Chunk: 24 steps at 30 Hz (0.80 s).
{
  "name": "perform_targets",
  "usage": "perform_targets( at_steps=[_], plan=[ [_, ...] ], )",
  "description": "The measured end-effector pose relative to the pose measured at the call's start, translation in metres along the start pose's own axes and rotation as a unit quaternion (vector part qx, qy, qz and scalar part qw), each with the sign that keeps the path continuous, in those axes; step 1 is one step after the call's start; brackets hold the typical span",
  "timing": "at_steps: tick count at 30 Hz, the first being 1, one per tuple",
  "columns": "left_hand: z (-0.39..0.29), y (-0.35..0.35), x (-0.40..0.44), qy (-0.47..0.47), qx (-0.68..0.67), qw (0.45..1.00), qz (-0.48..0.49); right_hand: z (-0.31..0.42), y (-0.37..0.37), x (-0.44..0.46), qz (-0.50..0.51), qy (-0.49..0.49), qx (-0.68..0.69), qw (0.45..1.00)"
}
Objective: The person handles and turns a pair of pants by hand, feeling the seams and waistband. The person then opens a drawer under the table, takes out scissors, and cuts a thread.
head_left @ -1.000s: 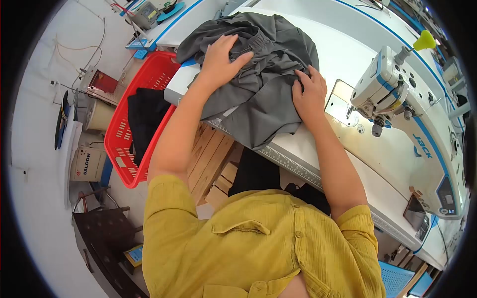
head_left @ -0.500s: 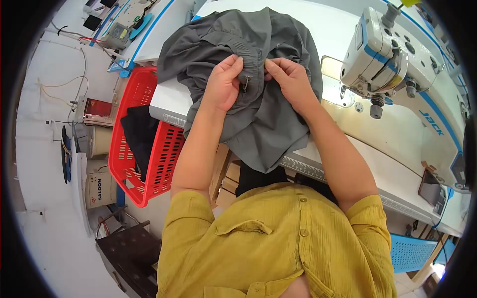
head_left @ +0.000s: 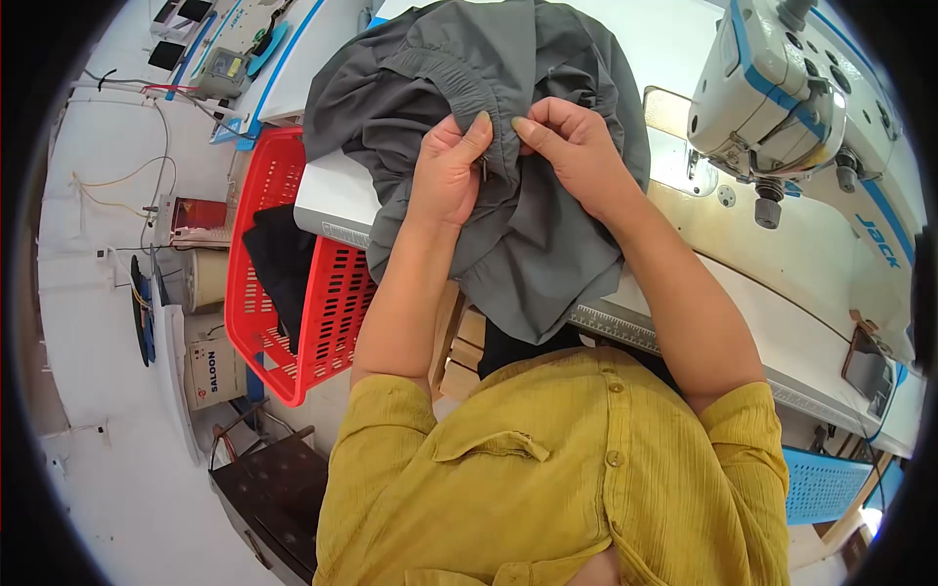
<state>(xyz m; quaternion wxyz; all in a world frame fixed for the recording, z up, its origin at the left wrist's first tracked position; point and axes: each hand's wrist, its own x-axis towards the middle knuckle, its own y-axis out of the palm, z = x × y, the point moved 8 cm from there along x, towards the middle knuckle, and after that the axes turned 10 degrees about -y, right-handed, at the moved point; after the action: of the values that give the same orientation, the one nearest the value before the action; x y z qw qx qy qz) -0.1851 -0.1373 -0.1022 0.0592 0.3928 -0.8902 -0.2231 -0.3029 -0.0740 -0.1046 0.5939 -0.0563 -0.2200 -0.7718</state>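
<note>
Hands (head_left: 513,166) on gray garment (head_left: 547,239), overhanging table edge (head_left: 625,324).

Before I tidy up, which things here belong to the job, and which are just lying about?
In the job:
left hand
right hand
grey garment
table
probably sewing machine

Apparently lying about:
red basket
black cloth inside it
carton
blue basket

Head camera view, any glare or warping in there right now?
Head view: strong wide-angle bending, with black curved borders; pale glare on the white tabletop; a small bright glint on the sewing machine; soft shading in the folds of the gray garment, which looks reasonably sharp.
</note>
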Motion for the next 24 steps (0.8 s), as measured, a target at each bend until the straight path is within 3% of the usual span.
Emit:
perform_targets(
  at_steps=[10,15,20,24],
  plan=[
    [0.0,0.006,-0.002,-0.002,-0.034,0.998,0.049,0.0,0.0,0.001,-0.003,-0.005,0.02,1.0],
    [-0.009,0.01,-0.005,0.015,-0.054,0.998,-0.006,0.0,0.003,0.002,0.016,-0.013,0.021,1.0],
    [-0.004,0.006,-0.005,-0.014,-0.092,0.995,0.029,0.004,0.005,0.0,-0.012,0.045,0.063,0.997],
    [0.003,0.001,-0.005,0.001,-0.006,1.0,-0.002,-0.003,-0.002,0.0,-0.023,-0.028,-0.038,0.999]
  ],
)
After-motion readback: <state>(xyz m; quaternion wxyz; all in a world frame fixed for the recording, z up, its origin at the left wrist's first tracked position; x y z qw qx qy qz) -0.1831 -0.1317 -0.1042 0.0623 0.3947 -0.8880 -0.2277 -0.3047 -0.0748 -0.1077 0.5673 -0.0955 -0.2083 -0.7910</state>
